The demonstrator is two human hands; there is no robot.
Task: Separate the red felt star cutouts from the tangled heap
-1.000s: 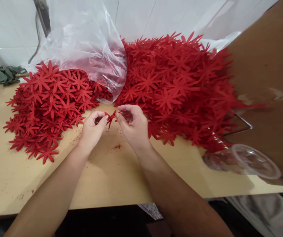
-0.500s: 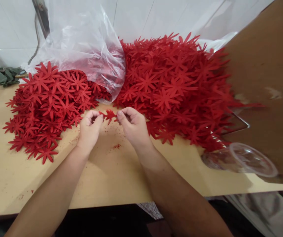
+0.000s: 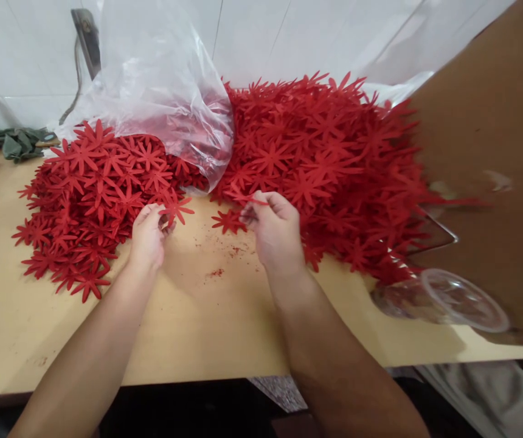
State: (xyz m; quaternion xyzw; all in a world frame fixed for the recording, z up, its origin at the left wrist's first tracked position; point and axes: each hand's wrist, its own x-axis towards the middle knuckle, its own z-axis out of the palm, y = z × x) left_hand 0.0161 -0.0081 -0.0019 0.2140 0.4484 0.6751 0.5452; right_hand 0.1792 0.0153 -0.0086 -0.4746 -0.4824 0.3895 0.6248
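Here are the two hands, well apart over the desk (image 3: pixel 202 347), each with its own catch. The left hand (image 3: pixel 151 234) has thumb and fingers pinched on a red fabric flower (image 3: pixel 178 208), narrow petals fanning out towards the middle, right at the edge of the smaller flower pile (image 3: pixel 90 194). Over to the right hand (image 3: pixel 277 228): thumb and finger closed on a thin red piece (image 3: pixel 251 199), seen nearly edge-on, so its full shape can't be told. Just beside those fingers, a flat red flower (image 3: pixel 228 221) shows its petals at the front of the big flower heap (image 3: pixel 311 152), which spreads away behind and to the right of the hand.

Between the two piles, a clear plastic bag (image 3: pixel 152 85) slumps forward, red showing through its film. Between the forearms, red crumbs (image 3: pixel 216 273) speckle the bare wood. Out on the right, a clear plastic tub (image 3: pixel 464 299) lies tipped on its side, rim outward, in front of a big brown cardboard panel (image 3: pixel 489 146). Far left, a dark green cloth bundle (image 3: pixel 17 142) rests near the white tiled wall (image 3: pixel 261 36).
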